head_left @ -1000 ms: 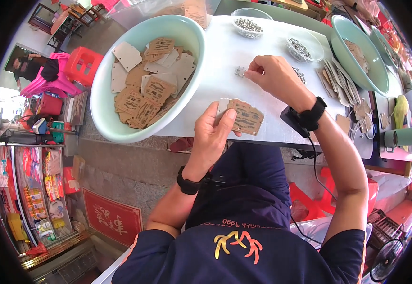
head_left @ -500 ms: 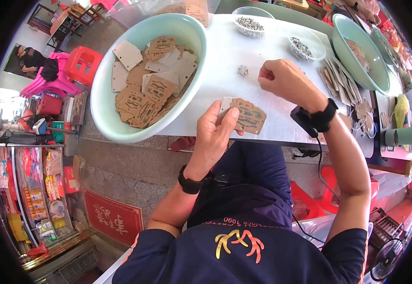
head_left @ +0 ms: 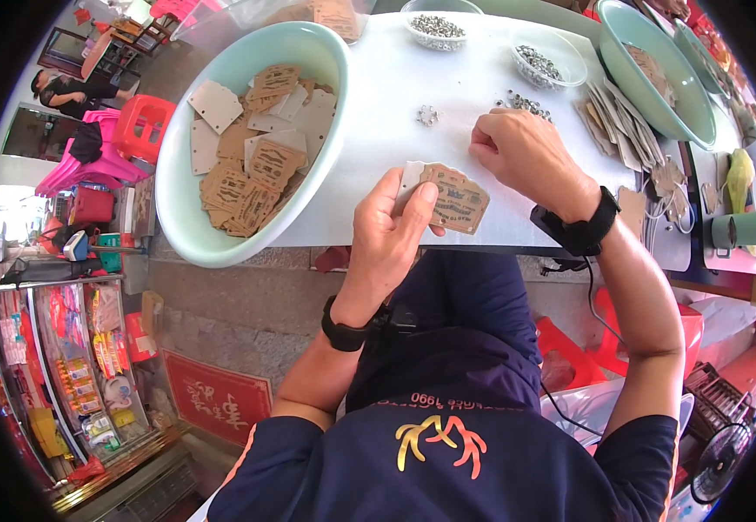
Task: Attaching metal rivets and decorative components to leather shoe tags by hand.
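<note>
Left hand [head_left: 384,233]: fingers pinch the brown card [head_left: 458,202] over the surface [head_left: 378,104] near its front edge, apparently keeping the printed face exposed. Right hand [head_left: 530,157]: fingers curled beside metal pieces [head_left: 529,105]; any grasp cannot be told.

The card [head_left: 454,200] was tan with dark print; the tub [head_left: 170,187], pale green; the table [head_left: 378,104], white; the bits [head_left: 529,105], silver.

left hand [head_left: 384,233] pinching cards [head_left: 454,198] | right hand [head_left: 532,158] curled beside metal pieces [head_left: 526,103]
</note>
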